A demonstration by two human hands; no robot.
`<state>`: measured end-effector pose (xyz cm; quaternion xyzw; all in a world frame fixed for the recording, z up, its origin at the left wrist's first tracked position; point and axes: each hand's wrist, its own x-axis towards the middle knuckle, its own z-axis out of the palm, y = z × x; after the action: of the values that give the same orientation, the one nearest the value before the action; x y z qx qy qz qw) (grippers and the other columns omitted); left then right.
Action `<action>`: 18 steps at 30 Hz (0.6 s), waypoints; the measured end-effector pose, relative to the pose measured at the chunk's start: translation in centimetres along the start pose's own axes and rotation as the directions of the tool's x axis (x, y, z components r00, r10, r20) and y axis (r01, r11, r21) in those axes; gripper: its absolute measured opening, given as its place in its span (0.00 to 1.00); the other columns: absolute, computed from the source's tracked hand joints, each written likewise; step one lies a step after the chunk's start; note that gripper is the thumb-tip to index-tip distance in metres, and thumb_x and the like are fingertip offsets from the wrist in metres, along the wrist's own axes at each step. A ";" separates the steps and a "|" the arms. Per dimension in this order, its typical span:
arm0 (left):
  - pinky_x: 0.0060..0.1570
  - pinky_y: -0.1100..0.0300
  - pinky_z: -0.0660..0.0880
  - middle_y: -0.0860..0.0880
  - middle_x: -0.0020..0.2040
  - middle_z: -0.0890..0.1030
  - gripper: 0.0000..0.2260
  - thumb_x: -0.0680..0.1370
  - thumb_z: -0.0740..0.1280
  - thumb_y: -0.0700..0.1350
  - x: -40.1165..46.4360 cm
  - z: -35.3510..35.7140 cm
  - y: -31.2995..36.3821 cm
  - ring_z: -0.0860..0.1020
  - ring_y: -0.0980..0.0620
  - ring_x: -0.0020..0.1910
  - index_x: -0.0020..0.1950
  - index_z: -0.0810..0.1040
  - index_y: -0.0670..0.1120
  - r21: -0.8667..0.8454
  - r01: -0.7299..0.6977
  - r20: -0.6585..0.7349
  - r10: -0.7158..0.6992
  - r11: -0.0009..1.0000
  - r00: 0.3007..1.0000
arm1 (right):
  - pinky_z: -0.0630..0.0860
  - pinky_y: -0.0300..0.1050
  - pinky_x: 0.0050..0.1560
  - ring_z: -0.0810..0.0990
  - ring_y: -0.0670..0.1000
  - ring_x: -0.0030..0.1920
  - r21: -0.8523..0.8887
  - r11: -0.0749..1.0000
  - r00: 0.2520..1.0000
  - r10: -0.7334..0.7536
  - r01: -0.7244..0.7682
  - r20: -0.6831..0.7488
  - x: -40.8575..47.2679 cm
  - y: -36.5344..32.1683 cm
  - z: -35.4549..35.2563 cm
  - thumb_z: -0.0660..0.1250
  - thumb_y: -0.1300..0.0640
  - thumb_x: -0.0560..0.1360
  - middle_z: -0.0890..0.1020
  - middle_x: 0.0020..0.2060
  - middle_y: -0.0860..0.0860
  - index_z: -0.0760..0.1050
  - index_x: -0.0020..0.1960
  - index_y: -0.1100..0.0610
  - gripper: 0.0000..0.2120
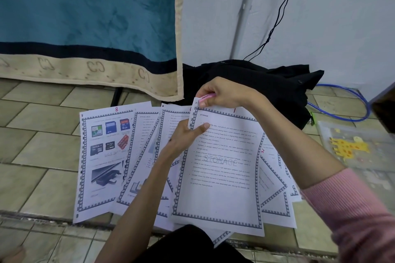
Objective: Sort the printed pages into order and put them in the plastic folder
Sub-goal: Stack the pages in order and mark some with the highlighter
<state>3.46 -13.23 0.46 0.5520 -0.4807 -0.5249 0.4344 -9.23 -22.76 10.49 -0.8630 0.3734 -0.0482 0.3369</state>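
- Sorting is the step in hand: printed pages lie fanned on the tiled floor (32, 134), and none is in the folder yet.
- Right hand (222, 92) is curled round a pink pen (206, 97) and pinches the top edge of the "STORAGE" page (218, 177), which bears a red mark at its top right, apparently a "1".
- Left hand (183, 136) pinches the same page at its upper left edge, thumb on the face and fingers behind.
- Left of the left hand lies the page marked 8 (100, 162), showing memory cards; further overlapped pages (147, 134) sit between it and the held sheet.
- Beyond the right forearm a page marked 2 (270, 177) shows partly from under the held sheet.
- The plastic folder (352, 145), printed with a yellow giraffe, lies on the floor well to the right of the right hand, untouched.
- Judgement: the next move calls for placing page 1 on top, then gathering the rest by their numbers; several numbers are hidden.
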 end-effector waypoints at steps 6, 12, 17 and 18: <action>0.54 0.59 0.76 0.46 0.51 0.83 0.05 0.76 0.68 0.48 0.2 -0.1 0.1 0.81 0.52 0.52 0.50 0.78 0.48 0.010 0.019 -0.020 -0.019 1.000 1.000 | 0.72 0.36 0.45 0.78 0.46 0.46 -0.042 0.999 0.999 -0.025 0.023 -0.048 0.4 0.2 0.7 0.68 0.58 0.75 0.82 0.45 0.49 0.79 0.53 0.58 0.08; 0.57 0.54 0.73 0.42 0.52 0.82 0.13 0.75 0.68 0.52 0.6 0.0 -0.3 0.80 0.48 0.51 0.53 0.77 0.45 0.035 0.043 -0.026 -0.042 0.998 0.999 | 0.72 0.36 0.44 0.78 0.46 0.45 -0.008 0.999 0.995 -0.043 0.043 -0.092 0.7 0.9 1.2 0.68 0.60 0.75 0.80 0.43 0.48 0.79 0.52 0.59 0.07; 0.39 0.73 0.74 0.54 0.46 0.81 0.01 0.77 0.67 0.47 0.4 0.2 -0.4 0.78 0.61 0.45 0.48 0.77 0.52 0.006 0.053 -0.001 -0.053 0.999 0.999 | 0.74 0.34 0.54 0.79 0.44 0.51 0.109 0.994 0.999 -0.012 0.018 -0.047 0.4 1.6 1.0 0.69 0.59 0.75 0.81 0.50 0.47 0.77 0.60 0.59 0.14; 0.39 0.73 0.73 0.56 0.46 0.81 0.01 0.77 0.66 0.47 0.4 0.2 -0.4 0.78 0.63 0.46 0.48 0.77 0.52 0.003 0.057 0.004 -0.057 0.998 0.998 | 0.73 0.34 0.56 0.79 0.44 0.52 0.182 0.983 0.993 -0.006 0.028 -0.117 0.1 1.9 0.9 0.69 0.59 0.75 0.80 0.51 0.47 0.76 0.61 0.59 0.15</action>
<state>3.32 -13.51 0.01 0.5651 -0.4663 -0.5374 0.4176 -10.05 -23.28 8.59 -0.8272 0.3789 -0.1353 0.3923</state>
